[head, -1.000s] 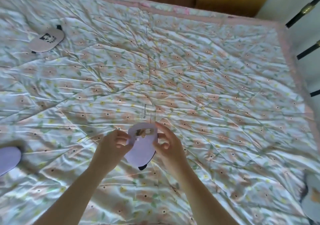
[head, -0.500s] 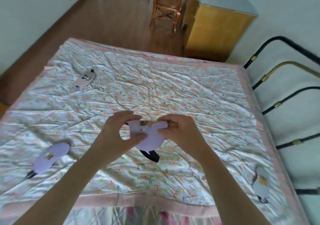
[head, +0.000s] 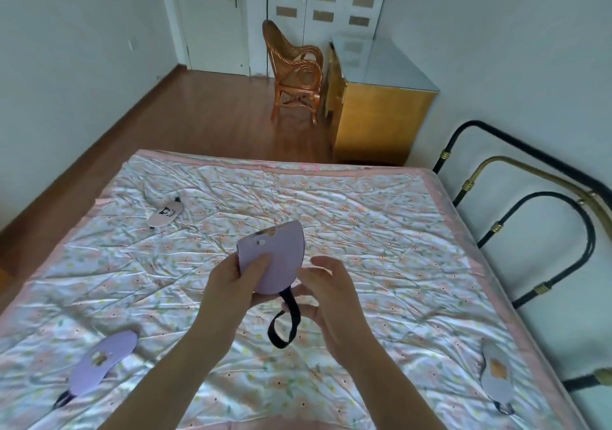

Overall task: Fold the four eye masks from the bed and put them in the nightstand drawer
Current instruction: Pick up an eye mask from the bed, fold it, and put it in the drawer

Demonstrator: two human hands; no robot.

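Lifted higher since a moment ago, the folded lilac eye mask [head: 273,257] sits pinched in my left hand [head: 231,284], while my right hand [head: 326,292], just beside it, pinches its dangling black strap [head: 285,322].

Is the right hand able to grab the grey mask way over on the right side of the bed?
Probably yes. The right hand pinches only the black strap, and just bare quilt lies between it and the grey mask, though it looks like a stretch.
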